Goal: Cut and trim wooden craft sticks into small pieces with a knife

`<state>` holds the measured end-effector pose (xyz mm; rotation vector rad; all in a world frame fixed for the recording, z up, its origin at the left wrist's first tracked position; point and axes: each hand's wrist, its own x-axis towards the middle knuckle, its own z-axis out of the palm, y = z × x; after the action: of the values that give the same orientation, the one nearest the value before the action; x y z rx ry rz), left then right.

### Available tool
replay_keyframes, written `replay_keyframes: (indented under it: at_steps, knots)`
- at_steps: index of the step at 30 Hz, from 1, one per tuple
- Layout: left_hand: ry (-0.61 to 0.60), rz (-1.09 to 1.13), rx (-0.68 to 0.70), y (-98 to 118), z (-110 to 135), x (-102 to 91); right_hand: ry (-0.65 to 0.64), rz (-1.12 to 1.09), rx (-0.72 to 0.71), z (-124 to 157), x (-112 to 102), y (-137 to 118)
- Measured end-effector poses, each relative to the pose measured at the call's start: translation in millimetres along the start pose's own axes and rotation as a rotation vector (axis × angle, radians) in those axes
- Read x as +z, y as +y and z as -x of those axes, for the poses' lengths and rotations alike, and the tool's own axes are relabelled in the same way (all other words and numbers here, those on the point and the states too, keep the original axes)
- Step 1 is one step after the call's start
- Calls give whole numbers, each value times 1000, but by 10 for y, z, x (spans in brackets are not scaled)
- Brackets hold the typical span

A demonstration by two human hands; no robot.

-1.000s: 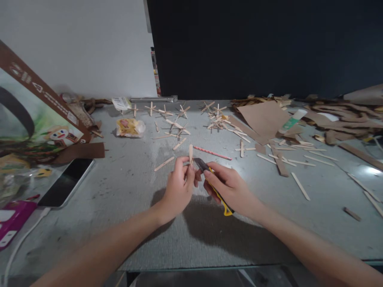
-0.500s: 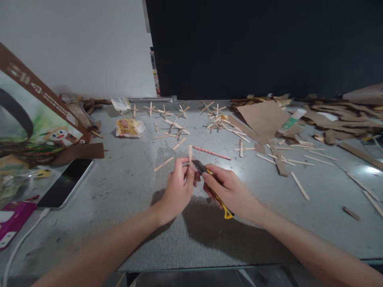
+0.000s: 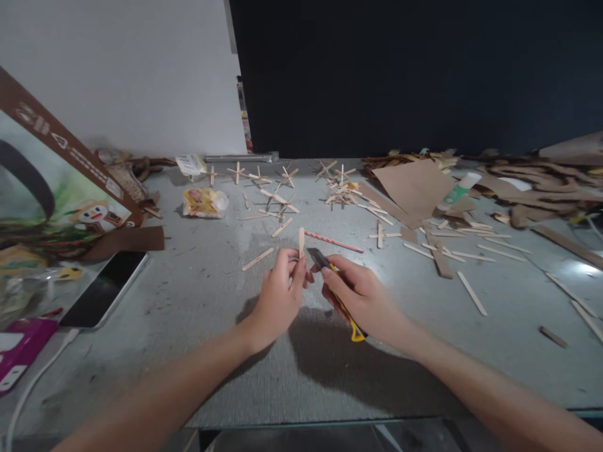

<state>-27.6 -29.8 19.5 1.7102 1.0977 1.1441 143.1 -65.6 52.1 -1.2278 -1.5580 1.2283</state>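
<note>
My left hand (image 3: 279, 295) is closed around a pale wooden craft stick (image 3: 301, 241), which stands upright out of its fingers above the grey table (image 3: 198, 295). My right hand (image 3: 362, 296) grips a yellow and black utility knife (image 3: 335, 289). The knife's dark front end points up and left, right beside the stick. Both hands meet at the table's middle.
Loose craft sticks (image 3: 472, 292) and glued stick crosses (image 3: 279, 202) litter the far side. A pink pencil (image 3: 333, 241) lies just beyond the hands. Brown cardboard pieces (image 3: 414, 185) and a glue tube (image 3: 459, 190) are at the right. A phone (image 3: 104, 287) and a printed box (image 3: 56, 182) sit at the left.
Both hands stay almost in place. The knife's front end has shifted very slightly beside the stick.
</note>
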Motion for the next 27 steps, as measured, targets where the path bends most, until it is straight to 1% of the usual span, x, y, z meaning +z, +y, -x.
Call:
replay_keyframes:
  at_steps: [2,4,7,9,13,19,21,24,25,27]
  knots:
    - [-27,38,-16,-6,-7,10,66,-28,-4,-20,-2,22]
    - [-87,64,-31,-9,-6,21,119,-30,-9,-52,-9,51]
    - [-189,69,-47,-7,9,34,180,37,0,-116,-31,99]
    - [-221,28,-34,-9,13,35,215,85,5,-161,-56,126]
    - [-196,-122,30,-39,-22,15,225,144,24,-232,-119,149]
    - [-198,-379,95,-141,-87,15,86,229,112,-323,-138,215]
    - [-156,-488,77,-184,-90,37,61,273,124,-359,-137,259]
    - [-81,-599,69,-244,-92,61,75,433,81,-383,-174,287]
    - [-80,-621,81,-261,-94,60,95,502,56,-376,-199,278]
    - [-122,-657,111,-291,-102,46,119,619,26,-338,-263,231]
